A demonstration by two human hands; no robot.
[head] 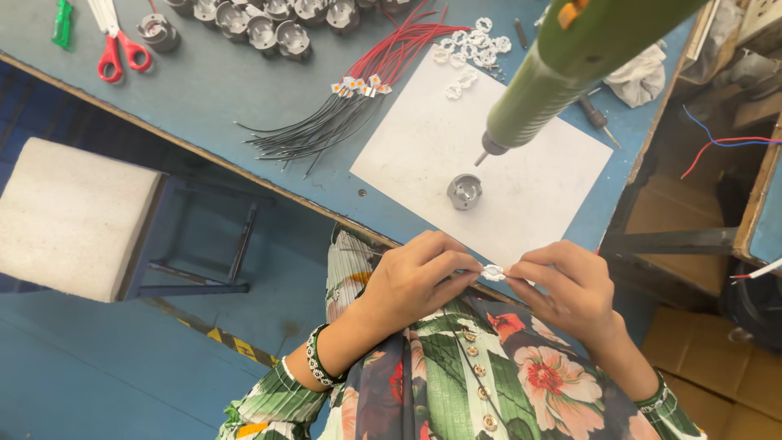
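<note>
— Where the two hands meet at the table edge, what sits between them?

— A small white ring. The left hand pinches it from one side with thumb and fingertips, and the right hand pinches it from the other. Both are closed on it, held just above the lap, in front of the near edge of the white sheet.

— And on the sheet?

— One grey metal cup stands alone near its middle. A green power screwdriver hangs above, its bit pointing down just beside the cup but apart from it.

— Anything further back?

— More white rings lie heaped at the sheet's far corner. Beside them runs a bundle of red and black wires with small square chips at the middle. More grey cups line the far edge, with red scissors to their left. A padded stool stands below the table.
</note>
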